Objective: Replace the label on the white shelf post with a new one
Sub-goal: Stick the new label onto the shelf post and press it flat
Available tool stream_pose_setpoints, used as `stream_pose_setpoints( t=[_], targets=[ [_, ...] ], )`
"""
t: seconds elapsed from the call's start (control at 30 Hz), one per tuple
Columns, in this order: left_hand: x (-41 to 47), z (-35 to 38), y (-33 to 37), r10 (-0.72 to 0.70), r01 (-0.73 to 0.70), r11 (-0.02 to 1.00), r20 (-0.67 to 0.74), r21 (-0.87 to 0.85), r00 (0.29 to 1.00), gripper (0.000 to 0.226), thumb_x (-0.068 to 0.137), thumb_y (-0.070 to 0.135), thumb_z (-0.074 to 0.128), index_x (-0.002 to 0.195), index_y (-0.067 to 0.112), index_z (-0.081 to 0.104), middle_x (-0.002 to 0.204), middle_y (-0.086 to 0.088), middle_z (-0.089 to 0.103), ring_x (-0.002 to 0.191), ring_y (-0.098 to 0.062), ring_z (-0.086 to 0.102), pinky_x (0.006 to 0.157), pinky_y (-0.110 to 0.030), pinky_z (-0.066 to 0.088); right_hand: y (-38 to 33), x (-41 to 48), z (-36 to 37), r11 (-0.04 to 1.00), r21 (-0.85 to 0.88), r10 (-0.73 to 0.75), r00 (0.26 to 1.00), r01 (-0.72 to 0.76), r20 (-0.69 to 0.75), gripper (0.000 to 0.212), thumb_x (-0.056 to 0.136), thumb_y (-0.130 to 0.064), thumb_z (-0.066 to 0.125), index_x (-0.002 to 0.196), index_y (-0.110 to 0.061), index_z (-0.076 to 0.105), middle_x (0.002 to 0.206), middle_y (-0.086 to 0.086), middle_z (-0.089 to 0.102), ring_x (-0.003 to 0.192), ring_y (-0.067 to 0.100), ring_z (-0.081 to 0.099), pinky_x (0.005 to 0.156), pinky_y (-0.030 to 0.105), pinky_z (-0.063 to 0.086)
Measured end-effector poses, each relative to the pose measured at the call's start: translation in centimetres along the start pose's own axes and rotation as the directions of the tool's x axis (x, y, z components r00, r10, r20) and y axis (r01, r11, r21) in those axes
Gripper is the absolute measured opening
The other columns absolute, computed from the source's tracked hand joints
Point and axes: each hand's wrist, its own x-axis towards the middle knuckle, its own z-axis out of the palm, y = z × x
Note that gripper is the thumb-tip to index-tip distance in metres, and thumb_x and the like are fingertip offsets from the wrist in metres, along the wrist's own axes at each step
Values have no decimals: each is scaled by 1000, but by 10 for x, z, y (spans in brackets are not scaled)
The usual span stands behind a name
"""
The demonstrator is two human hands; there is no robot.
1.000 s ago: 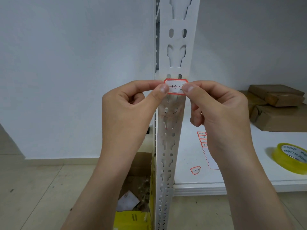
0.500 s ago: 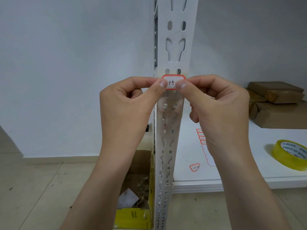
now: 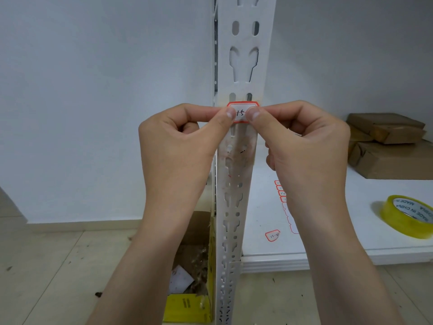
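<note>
A white slotted shelf post [image 3: 243, 55] runs up the middle of the head view. A red-bordered white label [image 3: 242, 111] with "15" handwritten on it lies flat across the post. My left hand [image 3: 180, 146] pinches its left end between thumb and forefinger. My right hand [image 3: 307, 141] pinches its right end the same way. Both thumbs press on the label's face and hide its ends. Below the label the post shows brownish glue stains.
A white shelf board [image 3: 328, 252] lies to the right, bearing a label sheet [image 3: 284, 200], a loose label [image 3: 272, 235], a yellow tape roll [image 3: 407, 219] and brown parcels [image 3: 391, 146]. An open yellow cardboard box [image 3: 189, 301] with scraps stands on the floor left of the post.
Both thumbs have slid inward over the label and now cover more of its writing. The label sits a little lower relative to the post's oval slots.
</note>
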Motion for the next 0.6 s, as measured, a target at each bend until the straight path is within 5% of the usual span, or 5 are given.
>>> stream_pose_setpoints(
  t=[0.37, 0.6],
  targets=[
    [-1, 1, -3, -4, 4, 1000, -30, -13, 1000, 16, 82, 32, 85, 69, 33, 77, 50, 4, 29, 50, -11, 27, 49, -17, 30, -2, -3, 3, 999, -47, -19, 1000, 18, -19, 13, 84, -23, 82, 73, -25, 76, 66, 8, 69, 52, 15, 51, 48, 30, 45],
    [-2, 1, 1, -4, 6, 999, -39, 49, 999, 19, 83, 33, 85, 66, 35, 74, 50, 2, 31, 47, -9, 26, 46, -14, 28, -3, -3, 4, 997, -67, -44, 998, 42, -34, 13, 85, -23, 82, 73, -25, 75, 67, 4, 71, 52, 10, 52, 48, 23, 44]
  ],
)
